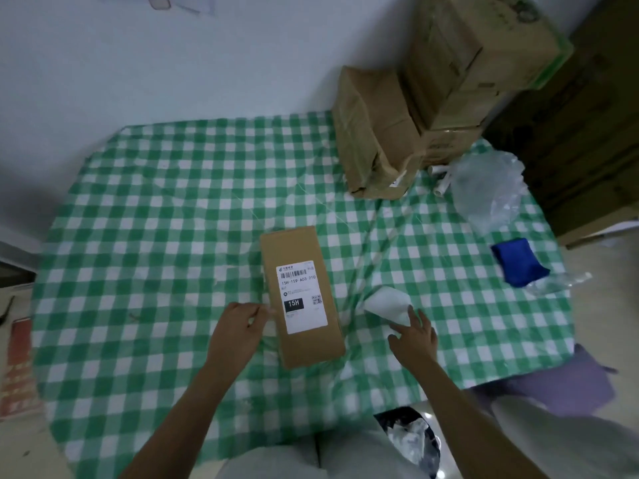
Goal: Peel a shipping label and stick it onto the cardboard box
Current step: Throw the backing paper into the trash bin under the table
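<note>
- Nearest the person, at the front edge of the table, both forearms reach out over the green checked cloth, one on each side of the small box.
- On the left, the left hand sits just beside the box's long left edge, fingers curled loosely with thumb and forefinger pinched close; it may be nipping a sliver of something pale, but that is too small to tell.
- On the right, the right hand lies spread, fingertips resting on a curled white sheet, which looks like the peeled backing paper, not gripped.
- Between the two hands the box lies flat, its long axis running away from the person with a slight tilt to the left.
- On its top face the shipping label is already stuck, long side along the box's length, lying flat as far as can be seen.
- Judging by this, the left hand is nearer the label, so any last pressing down of its edge would fall to it.
- Farther off to the right are a blue cloth and a clear plastic bag.
- At the far edge stand the stacked cartons.
</note>
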Demonstrator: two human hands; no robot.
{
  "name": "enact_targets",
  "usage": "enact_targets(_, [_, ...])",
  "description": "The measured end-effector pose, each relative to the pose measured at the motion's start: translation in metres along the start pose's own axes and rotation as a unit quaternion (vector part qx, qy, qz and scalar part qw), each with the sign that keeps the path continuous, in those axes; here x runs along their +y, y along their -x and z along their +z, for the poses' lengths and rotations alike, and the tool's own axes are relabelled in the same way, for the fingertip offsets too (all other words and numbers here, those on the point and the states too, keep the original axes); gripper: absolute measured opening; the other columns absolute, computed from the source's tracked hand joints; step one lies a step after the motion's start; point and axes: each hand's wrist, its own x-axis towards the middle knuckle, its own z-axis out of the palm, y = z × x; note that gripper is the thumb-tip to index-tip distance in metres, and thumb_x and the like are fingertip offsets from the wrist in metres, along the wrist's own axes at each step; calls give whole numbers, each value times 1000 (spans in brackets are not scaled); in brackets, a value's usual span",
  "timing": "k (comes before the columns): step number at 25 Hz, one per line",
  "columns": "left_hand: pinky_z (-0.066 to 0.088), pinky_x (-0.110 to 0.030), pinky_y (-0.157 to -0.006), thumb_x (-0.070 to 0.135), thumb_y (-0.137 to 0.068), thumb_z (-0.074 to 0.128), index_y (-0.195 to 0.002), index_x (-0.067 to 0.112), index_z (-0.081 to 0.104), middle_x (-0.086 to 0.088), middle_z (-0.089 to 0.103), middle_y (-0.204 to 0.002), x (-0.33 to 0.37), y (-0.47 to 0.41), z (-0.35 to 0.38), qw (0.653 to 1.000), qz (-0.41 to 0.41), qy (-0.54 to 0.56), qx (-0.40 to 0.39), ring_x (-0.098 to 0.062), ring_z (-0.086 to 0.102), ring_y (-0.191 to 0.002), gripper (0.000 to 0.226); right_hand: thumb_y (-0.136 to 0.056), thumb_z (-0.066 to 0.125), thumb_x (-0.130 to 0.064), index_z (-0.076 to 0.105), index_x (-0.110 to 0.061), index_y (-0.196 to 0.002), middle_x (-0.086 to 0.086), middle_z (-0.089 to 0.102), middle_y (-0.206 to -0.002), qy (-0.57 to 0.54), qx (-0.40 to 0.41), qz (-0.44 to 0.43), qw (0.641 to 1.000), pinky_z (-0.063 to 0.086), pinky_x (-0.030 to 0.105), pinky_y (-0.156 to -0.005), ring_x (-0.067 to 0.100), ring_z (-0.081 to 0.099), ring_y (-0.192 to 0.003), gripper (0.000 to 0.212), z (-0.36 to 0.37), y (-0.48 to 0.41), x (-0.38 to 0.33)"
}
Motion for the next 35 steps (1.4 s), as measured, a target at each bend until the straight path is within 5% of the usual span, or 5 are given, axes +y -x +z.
enact_targets(4, [45,-36,-71,45,-92,37,-86,0,73,-20,73,-86,15,-11,1,1000,7,16,0,-21,59,-76,58,-94,52,-36,48,-23,-142,-2,18,-163,-12,11,11,1000,14,46,-122,23,8,-151,50,3,-2,13])
enact_targets(12, [35,-5,-55,19,-99,49,-94,10,78,-9,73,-88,40,-5,17,998,17,58,24,3,52,-62,31,-91,56,-17,47,-7,-142,5,41,-154,-124,93,14,988,32,50,-113,26,27,-144,53,18,13,24])
enact_targets(20, [34,-11,-54,21,-100,46,-93,11,77,-14,71,-82,35,9,34,998,1,52,44,-5,50,-60,33,-85,58,-2,54,-3,-136,9,50,-147,-158,153,-33,975,44,52,-103,32,40,-135,51,47,17,43])
enact_targets(27, [46,-32,-79,31,-100,41,-95,19,77,-4,72,-104,37,50,64,996,-2,71,56,-21,63,-95,38,-85,56,3,56,2,-132,15,55,-140,-225,234,-56,944,41,43,-108,35,46,-127,48,82,60,61])
enact_targets(35, [39,-27,-70,25,-100,38,-97,20,75,7,67,-83,34,177,100,991,-45,121,47,-4,55,-70,37,-87,51,8,62,-1,-127,14,60,-132,-323,298,41,897,32,21,-102,24,42,-120,43,155,188,153])
